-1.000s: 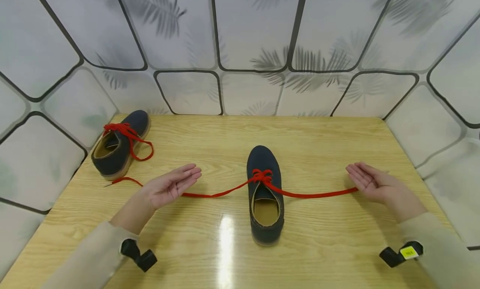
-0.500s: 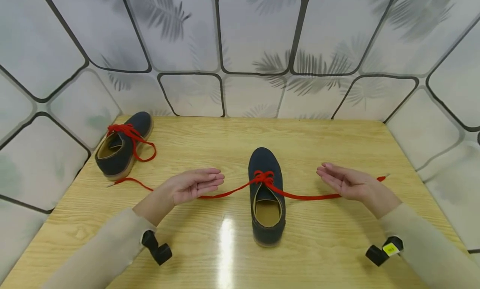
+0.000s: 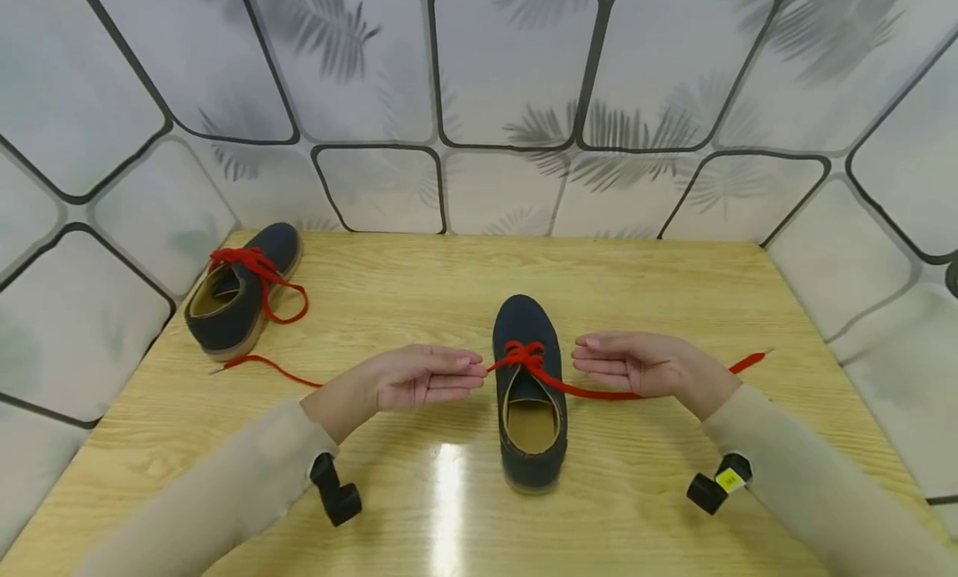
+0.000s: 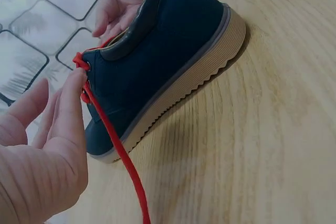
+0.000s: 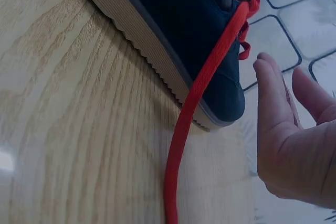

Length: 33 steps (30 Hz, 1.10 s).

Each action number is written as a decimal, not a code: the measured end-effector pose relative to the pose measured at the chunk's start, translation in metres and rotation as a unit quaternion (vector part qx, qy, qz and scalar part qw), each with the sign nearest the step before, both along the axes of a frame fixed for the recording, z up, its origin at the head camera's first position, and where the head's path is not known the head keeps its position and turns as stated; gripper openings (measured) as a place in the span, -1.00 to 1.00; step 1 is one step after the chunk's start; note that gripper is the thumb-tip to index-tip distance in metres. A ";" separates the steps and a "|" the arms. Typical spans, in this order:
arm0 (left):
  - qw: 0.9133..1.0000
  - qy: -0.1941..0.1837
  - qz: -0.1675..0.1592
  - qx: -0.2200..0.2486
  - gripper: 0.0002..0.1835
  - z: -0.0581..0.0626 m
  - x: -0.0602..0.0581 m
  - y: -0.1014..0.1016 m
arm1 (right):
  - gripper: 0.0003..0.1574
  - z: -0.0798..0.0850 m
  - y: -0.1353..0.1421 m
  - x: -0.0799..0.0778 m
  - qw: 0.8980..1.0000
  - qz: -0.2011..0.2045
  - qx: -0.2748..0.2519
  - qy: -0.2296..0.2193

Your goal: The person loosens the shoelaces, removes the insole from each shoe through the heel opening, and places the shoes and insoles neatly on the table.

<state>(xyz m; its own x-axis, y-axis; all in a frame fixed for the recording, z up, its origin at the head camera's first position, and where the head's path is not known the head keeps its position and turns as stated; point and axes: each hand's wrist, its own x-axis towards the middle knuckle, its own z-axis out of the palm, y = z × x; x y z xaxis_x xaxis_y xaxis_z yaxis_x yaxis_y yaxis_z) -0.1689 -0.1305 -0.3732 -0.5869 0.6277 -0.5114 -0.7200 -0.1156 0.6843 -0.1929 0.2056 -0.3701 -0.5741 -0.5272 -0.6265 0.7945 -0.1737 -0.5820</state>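
A dark navy shoe [image 3: 530,465] stands on the table, toe pointing away, its red shoelace [image 3: 591,392] spread out to both sides. My left hand [image 3: 422,380], palm up with straight fingers, is just left of the shoe, above the lace's left part. In the left wrist view the fingertips overlap the lacing, and I cannot tell whether they touch it. My right hand [image 3: 636,365] is likewise palm up and straight-fingered, a short gap to the right of the shoe and over the right lace end. Neither hand holds anything. The hands hide stretches of the lace.
A second navy shoe [image 3: 228,311] with tied red laces lies at the table's back left corner. The wooden table [image 3: 636,294] is bounded by patterned wall panels [image 3: 509,190] at the back and sides. Black wrist cameras [image 3: 337,490] sit on both sleeves.
Both hands have moved inward toward the middle shoe, the left one rightward and the right one leftward. More of the right lace end shows. The shoes stay in place.
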 end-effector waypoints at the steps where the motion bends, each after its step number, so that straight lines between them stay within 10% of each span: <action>1: 1.000 0.002 -0.008 -0.004 -0.50 0.001 -0.002 0.001 | -0.79 0.001 -0.003 -0.001 1.000 0.019 0.011 0.010; 12: 0.999 0.012 0.000 -0.046 -0.58 0.001 -0.022 0.023 | -0.82 0.010 -0.042 -0.018 0.984 0.129 0.108 0.058; 24: 0.990 0.052 0.018 -0.127 -0.78 -0.004 -0.015 0.049 | -0.87 0.007 -0.060 -0.012 0.973 0.137 0.171 0.071; 33: 0.983 0.089 0.006 -0.161 -0.77 -0.004 -0.013 0.056 | -0.82 0.011 -0.069 -0.012 0.943 0.227 0.196 0.142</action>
